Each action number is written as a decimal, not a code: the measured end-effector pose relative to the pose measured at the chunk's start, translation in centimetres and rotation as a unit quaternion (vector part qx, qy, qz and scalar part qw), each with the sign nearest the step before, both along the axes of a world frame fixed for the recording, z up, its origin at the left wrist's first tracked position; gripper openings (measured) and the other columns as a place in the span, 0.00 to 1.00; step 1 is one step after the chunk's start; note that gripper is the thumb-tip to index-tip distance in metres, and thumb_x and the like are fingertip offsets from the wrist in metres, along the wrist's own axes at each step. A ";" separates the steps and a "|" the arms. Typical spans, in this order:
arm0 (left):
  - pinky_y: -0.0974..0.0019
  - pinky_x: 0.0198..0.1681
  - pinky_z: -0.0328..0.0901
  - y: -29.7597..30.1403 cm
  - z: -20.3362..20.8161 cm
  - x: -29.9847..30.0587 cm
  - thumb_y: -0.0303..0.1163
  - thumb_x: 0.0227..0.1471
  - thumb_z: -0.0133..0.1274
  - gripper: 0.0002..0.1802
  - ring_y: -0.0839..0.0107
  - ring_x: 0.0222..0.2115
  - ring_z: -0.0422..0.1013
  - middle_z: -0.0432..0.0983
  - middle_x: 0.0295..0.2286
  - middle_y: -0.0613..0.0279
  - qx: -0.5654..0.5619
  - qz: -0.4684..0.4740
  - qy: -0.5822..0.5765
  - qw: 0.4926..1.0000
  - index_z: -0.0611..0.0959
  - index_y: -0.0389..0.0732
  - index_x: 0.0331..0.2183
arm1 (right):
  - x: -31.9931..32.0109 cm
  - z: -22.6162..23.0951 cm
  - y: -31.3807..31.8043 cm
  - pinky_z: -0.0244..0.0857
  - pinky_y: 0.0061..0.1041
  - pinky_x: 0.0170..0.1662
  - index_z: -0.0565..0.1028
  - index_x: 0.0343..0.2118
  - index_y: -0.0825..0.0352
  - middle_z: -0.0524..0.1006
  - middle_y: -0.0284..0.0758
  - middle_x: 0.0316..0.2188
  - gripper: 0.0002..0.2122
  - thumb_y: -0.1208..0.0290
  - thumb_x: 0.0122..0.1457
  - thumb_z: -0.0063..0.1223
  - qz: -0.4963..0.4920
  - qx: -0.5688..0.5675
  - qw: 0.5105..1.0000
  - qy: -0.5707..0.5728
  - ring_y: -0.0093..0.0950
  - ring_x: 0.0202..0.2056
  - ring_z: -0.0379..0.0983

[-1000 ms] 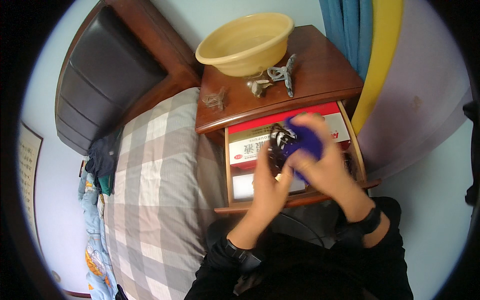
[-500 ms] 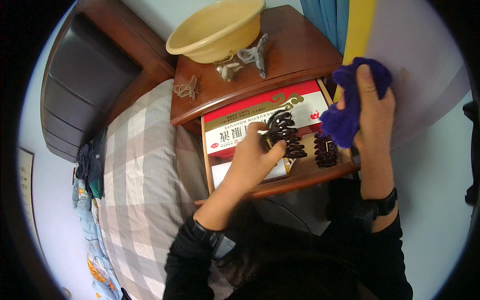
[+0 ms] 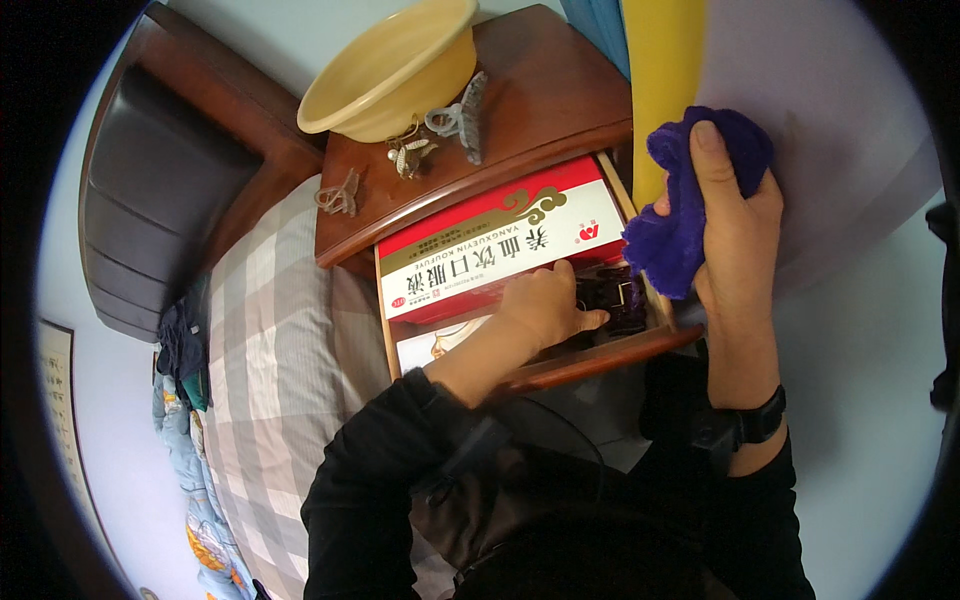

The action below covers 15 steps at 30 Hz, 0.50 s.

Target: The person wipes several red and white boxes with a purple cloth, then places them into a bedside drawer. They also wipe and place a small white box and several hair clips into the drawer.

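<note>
A wooden nightstand drawer (image 3: 560, 374) is pulled out in front of me. Down in its front right part, my left hand (image 3: 538, 308) has its thumb and fingers around a black hair claw clip (image 3: 592, 292), partly hidden by the hand. Beside it, against the drawer's right side, lies another dark claw clip (image 3: 628, 304). A large red and white box (image 3: 480, 255) fills the back of the drawer. To the right of the drawer, my right hand (image 3: 738, 225) is raised, closed on a bunched purple cloth (image 3: 672, 232).
On the nightstand top (image 3: 550, 75) stand a cream plastic basin (image 3: 400, 75), a grey claw clip (image 3: 465, 120), a pearl-trimmed hair clip (image 3: 408, 155) and a clear clip (image 3: 340, 194). A bed with a checked cover (image 3: 265, 330) is at left, a yellow curtain edge (image 3: 660, 70) at right.
My left hand has lowered the black claw clip from over the box into the drawer's front right, beside the other clip. My right hand keeps its grip on the cloth. The view has shifted slightly.
</note>
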State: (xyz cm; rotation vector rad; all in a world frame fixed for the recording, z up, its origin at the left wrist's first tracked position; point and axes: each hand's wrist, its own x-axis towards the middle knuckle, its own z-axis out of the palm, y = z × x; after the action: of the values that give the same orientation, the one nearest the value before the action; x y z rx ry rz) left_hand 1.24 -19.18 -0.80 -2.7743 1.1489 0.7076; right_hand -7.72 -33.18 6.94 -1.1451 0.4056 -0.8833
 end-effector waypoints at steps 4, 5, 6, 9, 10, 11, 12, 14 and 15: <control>0.54 0.44 0.68 -0.3 -0.5 -0.1 0.68 0.44 0.53 0.46 0.47 0.38 0.75 0.78 0.30 0.40 0.021 -0.001 0.006 1.000 0.76 0.27 0.40 | 0.1 -0.2 0.3 0.67 0.15 0.21 0.76 0.35 0.67 0.77 0.32 0.23 0.16 0.58 0.55 0.62 0.020 0.006 1.000 -0.018 0.17 0.19 0.71; 0.55 0.44 0.68 -0.3 -0.6 -0.1 0.68 0.45 0.52 0.45 0.47 0.38 0.75 0.78 0.30 0.40 0.037 0.001 0.000 0.999 0.77 0.27 0.39 | 0.2 -0.2 0.5 0.66 0.15 0.21 0.76 0.35 0.67 0.77 0.32 0.23 0.16 0.58 0.55 0.62 0.022 0.008 1.000 -0.013 0.17 0.19 0.71; 0.55 0.43 0.68 -0.1 -0.5 0.0 0.67 0.45 0.52 0.43 0.48 0.37 0.75 0.78 0.29 0.42 0.025 -0.006 -0.013 1.000 0.77 0.29 0.37 | 0.3 -0.2 0.6 0.66 0.15 0.21 0.76 0.35 0.67 0.77 0.32 0.23 0.16 0.58 0.55 0.62 0.024 0.010 1.000 -0.008 0.17 0.19 0.71; 0.55 0.40 0.68 0.9 -0.3 0.6 0.63 0.46 0.54 0.36 0.50 0.35 0.75 0.78 0.29 0.47 -0.011 -0.024 -0.017 1.000 0.79 0.34 0.35 | 0.4 -0.3 0.7 0.66 0.15 0.20 0.75 0.35 0.67 0.77 0.32 0.23 0.15 0.59 0.55 0.62 0.024 0.011 1.000 0.010 0.17 0.19 0.71; 0.55 0.40 0.68 1.7 0.0 1.2 0.62 0.46 0.55 0.33 0.50 0.35 0.75 0.78 0.29 0.49 -0.038 -0.034 0.004 0.999 0.80 0.36 0.34 | 0.5 -0.3 0.8 0.66 0.15 0.20 0.75 0.35 0.67 0.77 0.32 0.23 0.15 0.59 0.54 0.62 0.022 0.011 1.000 0.017 0.17 0.19 0.71; 0.55 0.39 0.68 2.5 0.3 1.6 0.60 0.45 0.56 0.31 0.51 0.35 0.75 0.79 0.30 0.52 -0.063 -0.040 0.012 0.997 0.80 0.38 0.33 | 0.6 -0.3 0.8 0.66 0.15 0.20 0.75 0.35 0.66 0.77 0.32 0.23 0.15 0.59 0.54 0.62 0.025 0.016 0.999 0.015 0.17 0.19 0.71; 0.55 0.39 0.68 3.3 0.4 1.9 0.59 0.44 0.57 0.30 0.52 0.36 0.74 0.78 0.31 0.53 -0.084 -0.064 0.017 0.994 0.80 0.40 0.33 | 0.6 -0.3 0.8 0.66 0.15 0.20 0.75 0.36 0.66 0.77 0.32 0.23 0.15 0.59 0.54 0.62 0.028 0.020 0.999 0.013 0.17 0.19 0.71; 0.54 0.38 0.68 4.8 0.0 1.6 0.58 0.43 0.59 0.27 0.53 0.36 0.74 0.77 0.33 0.56 -0.112 -0.100 0.004 0.989 0.80 0.43 0.32 | 0.8 -0.3 0.9 0.66 0.15 0.20 0.75 0.36 0.66 0.77 0.32 0.23 0.15 0.59 0.54 0.62 0.028 0.024 0.999 0.012 0.17 0.18 0.72; 0.54 0.39 0.69 5.0 -0.4 1.4 0.51 0.45 0.59 0.22 0.54 0.38 0.73 0.75 0.36 0.55 -0.090 -0.097 -0.008 0.991 0.79 0.43 0.33 | 0.9 -0.3 1.0 0.66 0.15 0.20 0.75 0.36 0.66 0.77 0.32 0.23 0.15 0.59 0.54 0.62 0.025 0.024 0.999 0.014 0.17 0.18 0.72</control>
State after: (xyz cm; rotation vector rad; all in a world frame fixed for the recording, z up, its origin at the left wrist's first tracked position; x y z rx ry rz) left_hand 2.64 -14.18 -1.22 -2.7483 1.5244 0.5887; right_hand -6.86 -32.21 6.65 -1.1204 0.4156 -0.8106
